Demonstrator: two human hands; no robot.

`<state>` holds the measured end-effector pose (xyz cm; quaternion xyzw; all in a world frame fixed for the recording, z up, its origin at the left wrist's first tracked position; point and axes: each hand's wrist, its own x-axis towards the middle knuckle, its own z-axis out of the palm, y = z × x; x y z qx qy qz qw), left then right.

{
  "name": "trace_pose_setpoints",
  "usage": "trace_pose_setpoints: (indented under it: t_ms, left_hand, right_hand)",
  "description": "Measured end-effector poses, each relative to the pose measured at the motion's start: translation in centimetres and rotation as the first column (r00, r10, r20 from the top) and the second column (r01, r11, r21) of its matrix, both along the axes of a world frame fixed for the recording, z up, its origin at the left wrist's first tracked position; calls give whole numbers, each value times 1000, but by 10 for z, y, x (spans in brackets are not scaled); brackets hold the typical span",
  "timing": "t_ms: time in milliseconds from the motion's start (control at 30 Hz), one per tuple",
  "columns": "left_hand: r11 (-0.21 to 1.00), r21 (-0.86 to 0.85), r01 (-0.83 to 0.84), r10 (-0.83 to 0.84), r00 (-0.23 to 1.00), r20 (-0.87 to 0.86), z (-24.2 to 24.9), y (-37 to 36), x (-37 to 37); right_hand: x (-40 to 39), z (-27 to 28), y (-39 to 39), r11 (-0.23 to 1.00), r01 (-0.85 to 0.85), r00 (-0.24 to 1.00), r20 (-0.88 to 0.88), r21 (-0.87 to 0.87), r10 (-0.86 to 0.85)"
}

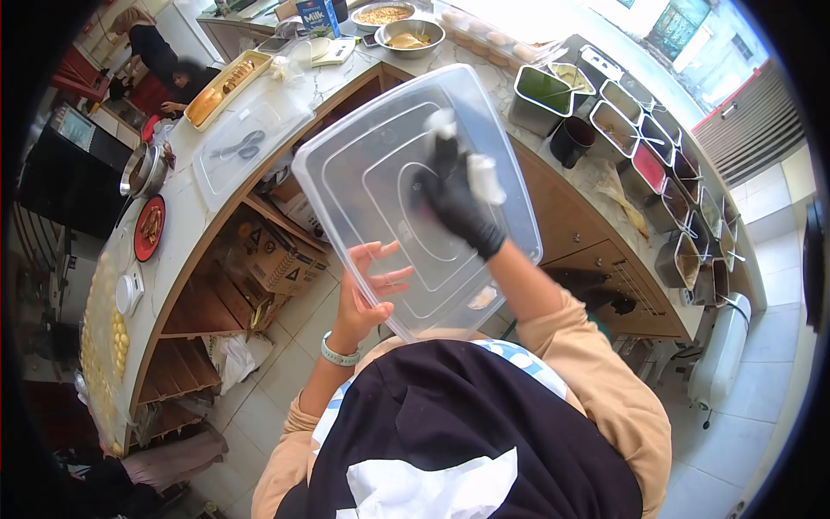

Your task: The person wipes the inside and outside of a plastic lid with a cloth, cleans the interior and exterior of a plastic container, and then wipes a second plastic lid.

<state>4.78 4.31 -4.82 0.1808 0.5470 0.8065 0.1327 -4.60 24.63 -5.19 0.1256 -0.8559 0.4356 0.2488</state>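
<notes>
A large clear plastic container or lid, with rounded corners and nested outlines, is tilted in front of my body. My bare left hand grips its lower left edge, fingers spread over the surface and thumb at the rim. On my left wrist is a pale watch. My right hand, in a black glove, is over the upper middle of the plastic with a crumpled white tissue in it. Motion blurs the glove's fingers. Another small white patch shows near the lower right edge.
Metal food bins with spoons line the right counter. At the back are steel bowls and a milk carton. Scissors lie on a clear lid at left, near a red plate. Other people are at upper left.
</notes>
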Motion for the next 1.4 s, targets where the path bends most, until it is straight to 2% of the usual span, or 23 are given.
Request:
trace_pose_setpoints:
  t_ms: [67, 133, 200, 233, 300, 333, 367, 467, 533, 567, 600, 633, 667, 733, 833, 1033, 1067, 1133, 1233, 1267, 1300, 1333, 1400]
  left_hand:
    - [998, -19, -52, 51, 998, -40, -6, -2, -1]
    - [987, -67, -144, 134, 982, -136, -17, -10, -2]
    - [993, -7, -117, 116, 992, -55, -12, -11, 6]
    - [995, 6, -102, 102, 995, -18, -6, -10, 10]
    - [995, 12, -98, 98, 995, -2, 1, -11, 11]
    - [995, -9, -102, 102, 995, 11, 0, -12, 10]
    - [994, -31, -103, 104, 994, 29, 0, -12, 11]
    - [997, -26, -72, 73, 996, 49, -4, -10, 9]
    - [999, -8, -32, 33, 998, 57, -6, -8, 2]
    - [1000, -3, -6, 6, 998, 67, -7, -6, -1]
    - [1000, 4, 20, -20, 997, 75, -7, -4, -1]
    - [996, 89, -14, 2, 990, 143, -8, 1, 4]
    - [998, 64, 3, -11, 992, 124, -5, 2, 5]
    - [999, 16, 43, -44, 995, 85, 1, 4, 3]
    - [1000, 8, -20, 19, 997, 72, -1, 2, 11]
    - [990, 2, -141, 140, 983, 115, -2, -9, 25]
    - [986, 3, -165, 163, 979, 125, -2, -12, 25]
    - [980, -47, -192, 198, 962, 187, -5, -16, 28]
    - [974, -38, -225, 228, 952, 204, -11, -20, 27]
    - [972, -22, -233, 233, 953, 193, -13, -22, 24]
    - [972, -30, -233, 235, 953, 192, -17, -25, 21]
    - [972, -41, -233, 236, 952, 192, -22, -28, 20]
    - [970, -47, -237, 242, 952, 189, -21, -30, 18]
  right_hand:
    - [44, -24, -43, 887, -40, 991, -94, 459, 94]
    - [91, 0, -65, 829, -449, 891, 99, 332, 443]
    - [91, -11, -54, 872, -417, 909, 88, 257, 408]
    - [80, -35, -46, 933, -286, 958, 24, 218, 287]
    - [45, -46, -11, 948, -248, 960, 81, -201, 268]
    - [30, -76, 10, 993, -103, 990, 94, -60, 108]
    - [23, -74, 24, 992, -95, 982, 159, -80, 107]
    - [37, -72, -8, 995, 99, 977, 188, 32, -103]
    - [61, -29, -40, 992, -126, 984, 132, 25, 122]
    - [67, -6, -45, 942, -292, 953, 134, 163, 272]
    - [62, 12, -47, 880, -350, 932, 21, 322, 363]
    - [45, 16, -43, 853, -286, 937, -61, 436, 345]
    - [25, 19, -37, 816, -210, 932, -141, 539, 333]
    - [-11, 20, -11, 921, -245, 948, -126, 302, 293]
    - [-31, -5, 30, 962, -88, 996, 36, 259, 82]
    - [30, -74, 52, 974, -221, 942, 251, -44, 225]
    - [45, -93, 54, 967, -242, 907, 336, -78, 254]
    - [73, -122, 44, 973, -168, 754, 615, -157, 229]
    - [98, -96, -3, 998, -63, 715, 698, -8, 50]
    - [105, -104, -18, 971, -237, 858, 475, 24, 197]
    - [119, -94, -33, 912, -349, 892, 375, 215, 253]
    - [129, -58, -50, 854, -456, 869, 330, 249, 368]
    - [129, -43, -50, 745, -575, 817, 280, 339, 504]
